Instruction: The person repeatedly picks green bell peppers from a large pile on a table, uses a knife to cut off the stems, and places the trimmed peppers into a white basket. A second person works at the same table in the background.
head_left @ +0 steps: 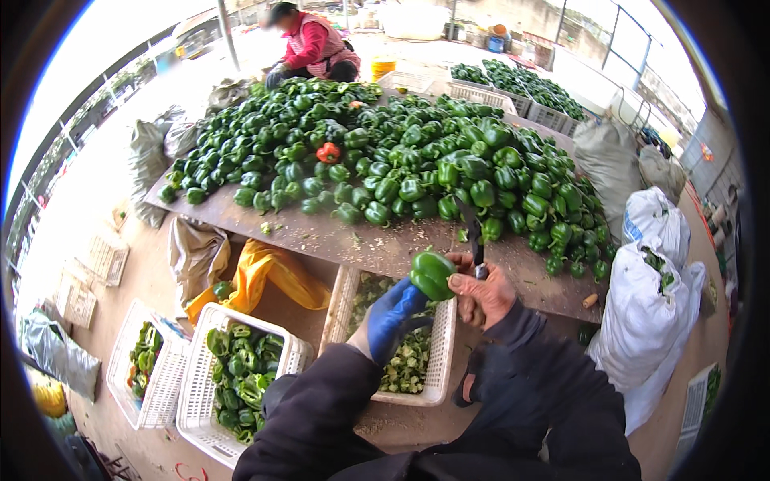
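My left hand (390,315), in a blue-coated glove, holds a green bell pepper (431,275) from below and the left. On the pepper's right side rests the thumb of my bare right hand (484,291). That hand also grips a knife (473,231), its dark blade pointing up and away over the table edge. Below both hands stands a white plastic crate (444,355) with many cut pepper cores (409,364) in it. A large heap of green bell peppers (385,174) covers much of the brown table (385,243) in front of me.
To my left, one white crate (195,385) holds cut green peppers, beside a smaller crate (159,385). A full white woven sack (637,318) stands at the right. Yellow cloth (271,270) hangs below the table. Another person (319,45) works behind the heap.
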`<state>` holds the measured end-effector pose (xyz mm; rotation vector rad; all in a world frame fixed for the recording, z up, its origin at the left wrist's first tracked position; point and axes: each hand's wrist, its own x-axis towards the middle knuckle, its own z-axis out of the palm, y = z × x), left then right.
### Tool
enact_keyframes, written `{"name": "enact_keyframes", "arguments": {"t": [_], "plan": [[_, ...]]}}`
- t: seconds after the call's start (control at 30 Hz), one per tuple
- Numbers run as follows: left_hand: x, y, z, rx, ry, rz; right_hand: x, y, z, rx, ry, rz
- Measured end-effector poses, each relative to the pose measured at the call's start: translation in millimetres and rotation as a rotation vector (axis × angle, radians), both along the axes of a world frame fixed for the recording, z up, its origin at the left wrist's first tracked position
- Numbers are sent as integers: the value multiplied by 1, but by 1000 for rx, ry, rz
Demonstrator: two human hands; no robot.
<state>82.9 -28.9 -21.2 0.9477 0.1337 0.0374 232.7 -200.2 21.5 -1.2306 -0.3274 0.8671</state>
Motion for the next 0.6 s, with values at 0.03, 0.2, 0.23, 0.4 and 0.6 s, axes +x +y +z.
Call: {"name": "enact_keyframes", "arguments": {"t": [0.03, 0.2, 0.23, 0.4, 0.6], "plan": [[-4, 2, 3, -23, -11, 13, -13, 8, 0, 12, 53, -3], [-16, 12, 5, -48, 8, 81, -42, 18, -2, -75, -293, 66], [-16, 14, 4, -49, 24, 93, -44, 17, -2, -110, -459, 68], [-22, 24, 6, 47, -39, 166, -52, 22, -11, -140, -1024, 7], [-26, 27, 9, 71, -42, 227, -56, 22, -26, -265, -1459, -110]]}}
